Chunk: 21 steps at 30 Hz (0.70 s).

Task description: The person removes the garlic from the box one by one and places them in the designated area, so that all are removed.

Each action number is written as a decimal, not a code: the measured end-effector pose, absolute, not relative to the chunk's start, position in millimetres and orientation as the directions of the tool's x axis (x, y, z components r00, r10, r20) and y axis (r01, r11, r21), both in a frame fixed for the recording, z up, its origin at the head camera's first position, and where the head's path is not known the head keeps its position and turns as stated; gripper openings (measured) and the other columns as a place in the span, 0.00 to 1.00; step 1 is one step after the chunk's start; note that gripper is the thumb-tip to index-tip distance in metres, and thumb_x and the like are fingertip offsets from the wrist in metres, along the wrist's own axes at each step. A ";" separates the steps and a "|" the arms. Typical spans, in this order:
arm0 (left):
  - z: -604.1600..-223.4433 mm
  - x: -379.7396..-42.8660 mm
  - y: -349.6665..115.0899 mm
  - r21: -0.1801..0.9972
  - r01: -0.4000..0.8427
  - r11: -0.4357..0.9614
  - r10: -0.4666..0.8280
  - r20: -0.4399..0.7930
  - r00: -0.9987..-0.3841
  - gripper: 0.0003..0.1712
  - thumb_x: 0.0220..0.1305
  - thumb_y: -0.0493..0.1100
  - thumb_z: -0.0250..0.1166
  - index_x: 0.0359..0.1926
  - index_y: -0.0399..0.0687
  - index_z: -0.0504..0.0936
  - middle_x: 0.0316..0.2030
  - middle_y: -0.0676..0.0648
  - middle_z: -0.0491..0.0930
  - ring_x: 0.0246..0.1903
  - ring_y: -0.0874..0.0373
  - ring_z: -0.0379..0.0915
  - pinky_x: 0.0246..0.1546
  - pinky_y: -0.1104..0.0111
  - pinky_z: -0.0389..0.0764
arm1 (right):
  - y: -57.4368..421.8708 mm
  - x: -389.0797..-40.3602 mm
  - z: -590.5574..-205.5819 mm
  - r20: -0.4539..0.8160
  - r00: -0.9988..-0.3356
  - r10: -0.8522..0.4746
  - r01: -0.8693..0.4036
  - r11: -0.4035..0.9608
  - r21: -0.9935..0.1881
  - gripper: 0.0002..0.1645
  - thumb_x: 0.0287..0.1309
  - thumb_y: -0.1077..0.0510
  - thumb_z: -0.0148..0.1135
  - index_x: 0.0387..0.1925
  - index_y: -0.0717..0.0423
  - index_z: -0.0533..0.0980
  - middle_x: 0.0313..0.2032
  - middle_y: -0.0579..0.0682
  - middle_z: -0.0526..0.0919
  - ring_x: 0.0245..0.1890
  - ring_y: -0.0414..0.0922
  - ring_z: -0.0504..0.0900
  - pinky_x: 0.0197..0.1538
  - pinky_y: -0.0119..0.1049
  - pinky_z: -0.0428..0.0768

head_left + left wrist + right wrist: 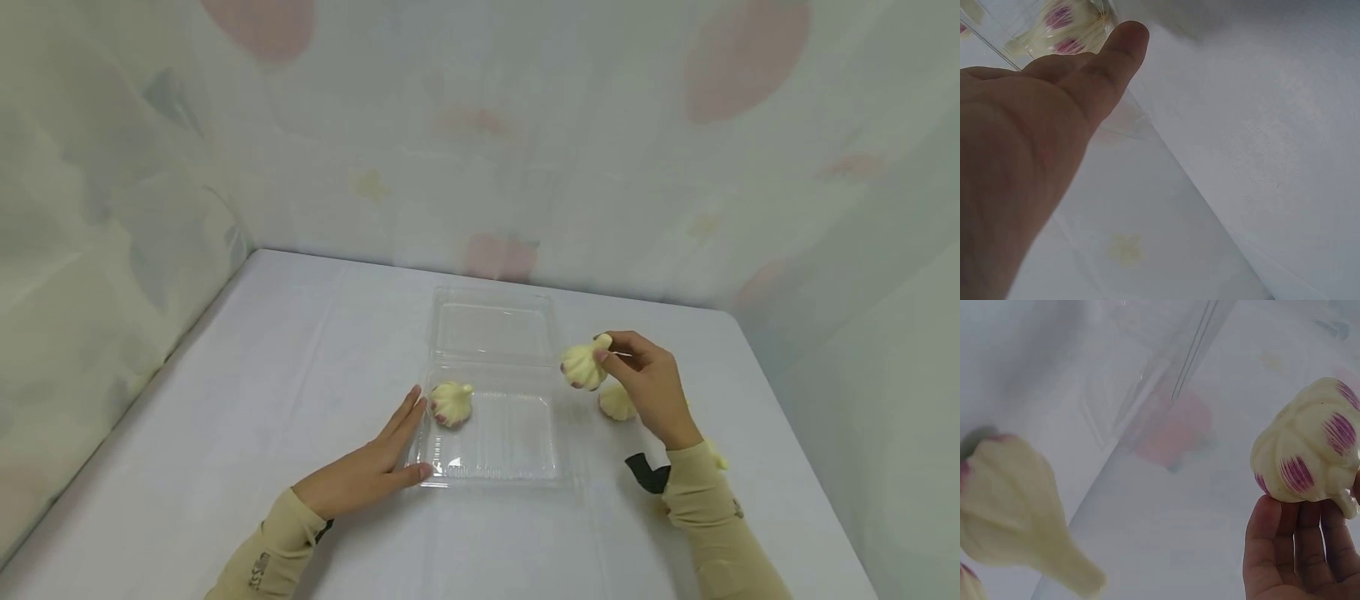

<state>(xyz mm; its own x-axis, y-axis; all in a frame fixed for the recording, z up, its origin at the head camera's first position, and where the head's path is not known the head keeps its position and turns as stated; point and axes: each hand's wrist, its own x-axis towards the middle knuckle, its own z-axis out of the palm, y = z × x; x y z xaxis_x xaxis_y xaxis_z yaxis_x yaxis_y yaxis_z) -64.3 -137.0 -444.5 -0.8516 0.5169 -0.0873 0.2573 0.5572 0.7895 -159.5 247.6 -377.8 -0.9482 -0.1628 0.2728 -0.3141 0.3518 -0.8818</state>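
My right hand (648,379) pinches a cream garlic bulb (583,365) with purple streaks, held above the table just right of a clear plastic clamshell box (517,433). In the right wrist view the fingers (1264,534) support this garlic bulb (1307,447). The box lies with its lid (491,327) folded back. One garlic bulb (452,404) sits in the left back part of its base. Along the box's left edge rests my left hand (371,471), fingers straight and thumb at the front corner; the left wrist view shows this hand (1041,112) beside the boxed bulb.
Another garlic bulb (617,403) lies on the white table (337,333) beneath the right hand. Part of a further bulb (717,457) shows beyond the right sleeve. A patterned cloth (480,167) hangs behind the table and at both sides.
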 end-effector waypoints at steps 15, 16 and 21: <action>-445.8 -63.0 -139.5 0.786 0.260 0.562 0.518 -0.089 -0.851 0.51 0.77 0.57 0.56 0.81 0.45 0.33 0.79 0.47 0.23 0.77 0.48 0.29 0.70 0.45 0.51 | 277.5 -150.8 -374.5 0.274 -0.960 -0.050 -0.267 0.447 -0.854 0.22 0.70 0.51 0.64 0.56 0.62 0.79 0.50 0.50 0.83 0.49 0.40 0.83 0.51 0.28 0.78; -445.7 -62.7 -139.9 0.785 0.260 0.563 0.518 -0.089 -0.851 0.51 0.77 0.57 0.56 0.81 0.45 0.33 0.79 0.47 0.23 0.77 0.48 0.29 0.70 0.45 0.51 | 278.9 -149.9 -375.0 0.273 -0.961 -0.045 -0.265 0.443 -0.857 0.22 0.70 0.51 0.64 0.56 0.62 0.79 0.50 0.50 0.83 0.49 0.39 0.83 0.51 0.28 0.78; -445.0 -61.4 -140.6 0.790 0.254 0.559 0.514 -0.090 -0.853 0.51 0.77 0.56 0.56 0.81 0.45 0.33 0.79 0.47 0.24 0.77 0.48 0.29 0.70 0.45 0.51 | 285.8 -146.5 -375.2 0.274 -0.961 -0.027 -0.258 0.441 -0.859 0.22 0.70 0.52 0.64 0.57 0.62 0.79 0.50 0.48 0.83 0.50 0.38 0.82 0.50 0.27 0.78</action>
<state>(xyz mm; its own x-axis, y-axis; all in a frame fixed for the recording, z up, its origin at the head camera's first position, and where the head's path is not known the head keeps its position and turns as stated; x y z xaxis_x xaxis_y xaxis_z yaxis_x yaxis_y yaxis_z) -61.4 -140.6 -445.0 -0.8530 0.5142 -0.0896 0.2539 0.5587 0.7895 -146.5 285.8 -375.2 -0.9612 -0.0274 0.2744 -0.2580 0.4413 -0.8595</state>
